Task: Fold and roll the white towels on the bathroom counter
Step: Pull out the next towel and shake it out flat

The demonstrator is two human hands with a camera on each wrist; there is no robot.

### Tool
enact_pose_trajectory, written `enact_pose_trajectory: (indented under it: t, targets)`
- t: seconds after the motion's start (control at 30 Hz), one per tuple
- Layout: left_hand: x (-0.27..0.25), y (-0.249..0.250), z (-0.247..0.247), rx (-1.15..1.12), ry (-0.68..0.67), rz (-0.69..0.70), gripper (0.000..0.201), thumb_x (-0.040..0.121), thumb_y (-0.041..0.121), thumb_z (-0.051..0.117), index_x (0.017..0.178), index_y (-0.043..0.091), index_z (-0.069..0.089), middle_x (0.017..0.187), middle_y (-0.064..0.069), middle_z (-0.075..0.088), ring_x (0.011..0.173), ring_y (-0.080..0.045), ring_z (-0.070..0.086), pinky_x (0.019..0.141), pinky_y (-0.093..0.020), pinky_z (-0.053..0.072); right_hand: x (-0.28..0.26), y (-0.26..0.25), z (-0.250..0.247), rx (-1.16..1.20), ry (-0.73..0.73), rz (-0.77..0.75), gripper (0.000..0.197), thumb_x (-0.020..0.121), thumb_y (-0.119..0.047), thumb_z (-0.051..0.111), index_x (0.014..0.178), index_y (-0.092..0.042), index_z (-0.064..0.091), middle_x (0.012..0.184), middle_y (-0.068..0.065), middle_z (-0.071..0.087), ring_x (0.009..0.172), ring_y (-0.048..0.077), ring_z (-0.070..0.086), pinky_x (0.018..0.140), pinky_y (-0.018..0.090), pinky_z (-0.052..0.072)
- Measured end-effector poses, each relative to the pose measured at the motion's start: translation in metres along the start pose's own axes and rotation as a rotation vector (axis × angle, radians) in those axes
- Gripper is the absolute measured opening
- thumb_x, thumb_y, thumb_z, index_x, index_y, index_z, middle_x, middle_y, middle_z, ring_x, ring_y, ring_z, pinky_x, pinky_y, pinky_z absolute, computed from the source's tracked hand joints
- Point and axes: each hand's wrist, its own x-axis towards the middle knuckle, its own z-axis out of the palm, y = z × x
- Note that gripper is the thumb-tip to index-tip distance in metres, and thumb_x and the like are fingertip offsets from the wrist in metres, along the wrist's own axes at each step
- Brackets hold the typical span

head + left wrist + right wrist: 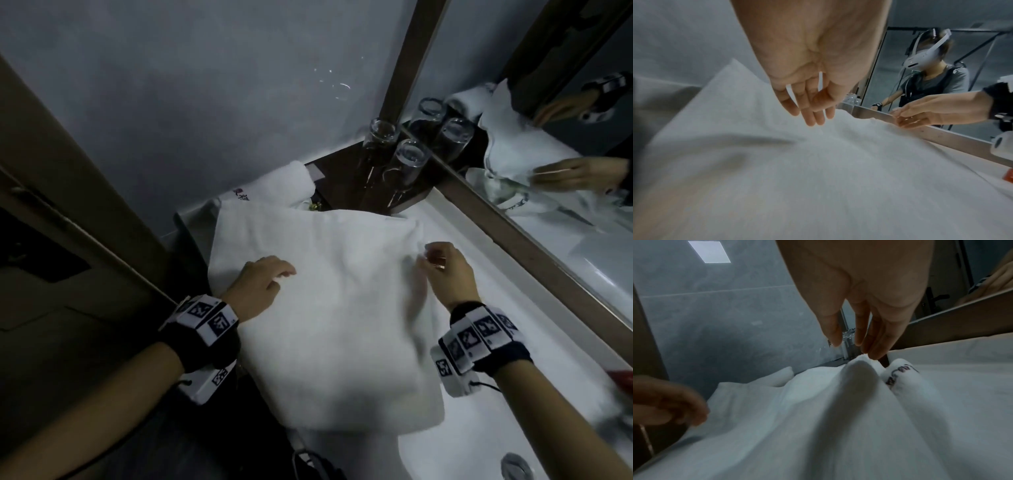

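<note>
A large white towel (335, 325) lies folded flat across the bathroom counter (496, 284). My left hand (274, 274) hovers over its left part with relaxed fingers (812, 120), holding nothing. My right hand (431, 260) is at the towel's far right edge. In the right wrist view its straight fingertips (871, 352) touch a raised peak of towel (859, 368), with the thumb apart. A fold with dark embroidered lettering (900, 374) lies just right of that peak. A rolled white towel (294, 181) sits at the back left against the wall.
Several upturned drinking glasses (407, 154) stand on a dark corner shelf behind the towel. A mirror (565, 154) runs along the right, the grey wall (205, 102) along the back. The sink basin and its drain (515, 466) are front right. A red object (623, 377) lies at the right edge.
</note>
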Motion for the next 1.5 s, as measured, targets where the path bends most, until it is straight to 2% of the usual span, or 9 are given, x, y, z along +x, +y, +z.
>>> enact_pose_trajectory:
  t: [0.17, 0.3, 0.5, 0.73, 0.83, 0.97, 1.3, 1.4, 1.5]
  targets:
    - [0.076, 0.018, 0.003, -0.035, -0.014, 0.085, 0.041, 0.082, -0.013, 0.042, 0.117, 0.005, 0.056, 0.119, -0.011, 0.055, 0.113, -0.020, 0.049, 0.095, -0.019, 0.035, 0.048, -0.010, 0.014, -0.052, -0.035, 0.094, 0.037, 0.086, -0.022, 0.063, 0.117, -0.006, 0.051, 0.115, 0.017, 0.057, 0.100, 0.029, 0.056, 0.081, 0.026, 0.039]
    - [0.118, 0.028, 0.014, -0.029, 0.012, 0.096, 0.043, 0.086, -0.003, 0.049, 0.127, 0.007, 0.049, 0.132, -0.008, 0.047, 0.121, -0.020, 0.043, 0.101, -0.022, 0.032, 0.067, -0.007, 0.021, 0.016, -0.048, 0.234, 0.042, 0.082, -0.028, 0.066, 0.114, -0.006, 0.048, 0.106, 0.014, 0.057, 0.096, 0.030, 0.056, 0.085, 0.046, 0.050]
    - [0.147, 0.023, 0.027, 0.083, 0.050, 0.016, 0.029, 0.086, 0.019, 0.060, 0.113, 0.009, 0.053, 0.116, -0.009, 0.053, 0.111, -0.024, 0.048, 0.101, -0.035, 0.031, 0.078, -0.001, 0.025, 0.187, -0.019, 0.216, 0.020, 0.085, -0.028, 0.064, 0.082, -0.015, 0.049, 0.086, 0.001, 0.054, 0.078, 0.021, 0.051, 0.058, 0.029, 0.040]
    - [0.164, 0.016, 0.027, 0.160, -0.044, -0.039, 0.026, 0.089, 0.026, 0.055, 0.104, 0.006, 0.049, 0.109, -0.012, 0.054, 0.107, -0.026, 0.045, 0.097, -0.034, 0.023, 0.090, -0.009, 0.020, 0.466, -0.282, 0.412, 0.024, 0.081, -0.032, 0.068, 0.071, -0.018, 0.051, 0.080, 0.007, 0.059, 0.072, 0.021, 0.052, 0.063, 0.031, 0.038]
    - [0.168, 0.012, 0.024, 0.188, 0.008, 0.039, 0.019, 0.092, 0.024, 0.051, 0.099, 0.006, 0.052, 0.103, -0.011, 0.055, 0.100, -0.026, 0.047, 0.088, -0.029, 0.024, 0.095, -0.008, 0.019, 0.396, -0.234, 0.363, 0.033, 0.083, -0.028, 0.066, 0.074, 0.001, 0.054, 0.075, 0.015, 0.052, 0.069, 0.025, 0.048, 0.067, 0.036, 0.038]
    - [0.168, 0.003, 0.024, 0.178, 0.113, 0.083, 0.015, 0.092, 0.020, 0.050, 0.092, 0.005, 0.051, 0.100, -0.014, 0.052, 0.095, -0.029, 0.046, 0.085, -0.032, 0.033, 0.102, -0.004, 0.019, 0.354, -0.061, 0.362, 0.024, 0.088, -0.027, 0.059, 0.075, -0.008, 0.052, 0.070, 0.004, 0.050, 0.066, 0.019, 0.045, 0.067, 0.030, 0.039]
    - [0.151, -0.035, -0.013, 0.666, -0.190, 0.219, 0.045, 0.092, 0.052, 0.035, 0.114, 0.016, 0.049, 0.096, -0.005, 0.064, 0.088, -0.025, 0.055, 0.086, -0.035, 0.040, 0.094, 0.000, 0.017, 0.120, 0.099, 0.024, 0.016, 0.097, -0.019, 0.041, 0.095, -0.009, 0.028, 0.067, -0.002, 0.044, 0.058, 0.010, 0.042, 0.052, 0.030, 0.031]
    - [0.135, -0.048, -0.036, 0.656, -0.197, 0.109, 0.044, 0.087, 0.059, 0.038, 0.103, 0.021, 0.053, 0.084, 0.001, 0.062, 0.089, -0.026, 0.049, 0.084, -0.036, 0.040, 0.089, 0.002, 0.008, 0.083, 0.113, -0.053, 0.015, 0.094, -0.005, 0.040, 0.096, -0.015, 0.029, 0.066, 0.008, 0.050, 0.055, 0.024, 0.046, 0.055, 0.032, 0.034]
    - [0.113, -0.065, -0.064, 0.485, -0.207, -0.072, 0.038, 0.084, 0.058, 0.046, 0.100, 0.025, 0.057, 0.094, -0.001, 0.068, 0.100, -0.027, 0.042, 0.090, -0.039, 0.038, 0.089, 0.004, 0.004, -0.059, 0.036, -0.059, 0.036, 0.077, 0.015, 0.036, 0.078, -0.015, 0.056, 0.082, 0.003, 0.060, 0.080, 0.024, 0.056, 0.074, 0.025, 0.036]
